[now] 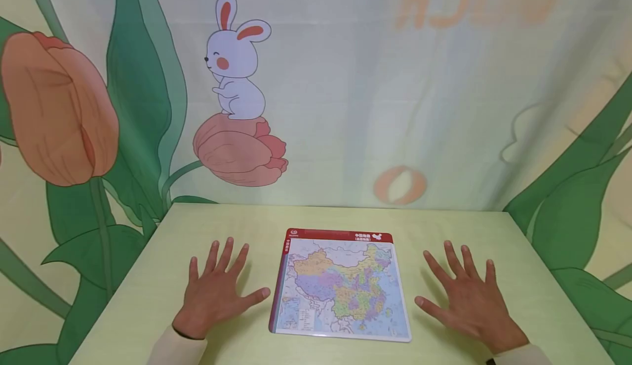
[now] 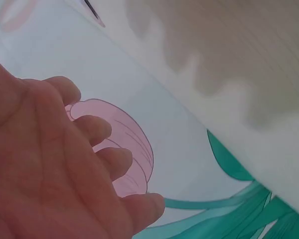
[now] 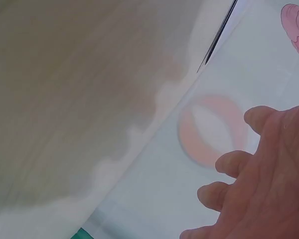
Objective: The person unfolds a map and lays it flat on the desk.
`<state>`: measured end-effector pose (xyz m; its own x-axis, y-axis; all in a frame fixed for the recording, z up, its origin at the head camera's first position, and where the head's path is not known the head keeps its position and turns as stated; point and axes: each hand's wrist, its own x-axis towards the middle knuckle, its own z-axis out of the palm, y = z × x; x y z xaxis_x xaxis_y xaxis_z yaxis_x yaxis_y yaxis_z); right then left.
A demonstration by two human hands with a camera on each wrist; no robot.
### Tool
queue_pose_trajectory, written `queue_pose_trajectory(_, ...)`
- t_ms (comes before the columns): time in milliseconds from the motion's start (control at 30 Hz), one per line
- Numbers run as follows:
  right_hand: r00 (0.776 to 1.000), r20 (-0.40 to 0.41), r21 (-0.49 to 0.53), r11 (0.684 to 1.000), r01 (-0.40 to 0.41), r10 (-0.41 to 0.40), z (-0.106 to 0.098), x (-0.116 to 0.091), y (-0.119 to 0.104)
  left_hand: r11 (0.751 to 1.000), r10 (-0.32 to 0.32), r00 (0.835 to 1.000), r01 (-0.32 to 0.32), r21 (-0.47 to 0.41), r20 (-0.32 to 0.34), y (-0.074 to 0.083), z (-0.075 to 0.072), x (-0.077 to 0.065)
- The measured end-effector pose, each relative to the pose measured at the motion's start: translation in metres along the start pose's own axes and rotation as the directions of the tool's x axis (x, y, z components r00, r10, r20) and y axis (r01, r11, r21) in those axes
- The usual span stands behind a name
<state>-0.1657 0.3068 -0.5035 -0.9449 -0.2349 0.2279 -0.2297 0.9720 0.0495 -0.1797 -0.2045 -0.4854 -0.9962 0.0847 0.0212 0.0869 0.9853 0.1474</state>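
Note:
A flat map board (image 1: pixel 340 282) with a red top border and a colored map of China lies on the table between both hands. To its left, my left hand (image 1: pixel 217 291) is spread palm down, thumb pointing toward the board but apart from it. On the other side, my right hand (image 1: pixel 466 299) is spread the same way, its thumb just short of the board's right edge. Neither hand holds anything. The left wrist view shows the left palm (image 2: pixel 55 164) from below, and the right wrist view shows part of the right palm (image 3: pixel 274 184); both seem raised off the tabletop.
The pale yellow table (image 1: pixel 247 219) ends at a back edge against a printed curtain (image 1: pixel 326 107). On the curtain are a white rabbit (image 1: pixel 239 90), large tulips (image 1: pixel 64 112) and green leaves. Hand shadows fall on the tabletop (image 3: pixel 89 99) in the right wrist view.

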Motion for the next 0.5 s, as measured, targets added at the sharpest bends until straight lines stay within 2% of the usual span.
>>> queue_pose_trajectory(133,1.000,0.019,0.014,1.000,-0.001,0.001,-0.001,0.002,-0.002,1.000,0.013,1.000,-0.013,-0.009,0.017,0.002,0.001,0.002)
queue_pose_trajectory(500,0.998,0.045,0.082,0.996,0.032,-0.036,-0.008,0.005,-0.011,0.998,0.030,1.000,-0.030,-0.063,0.005,0.006,0.004,0.002)
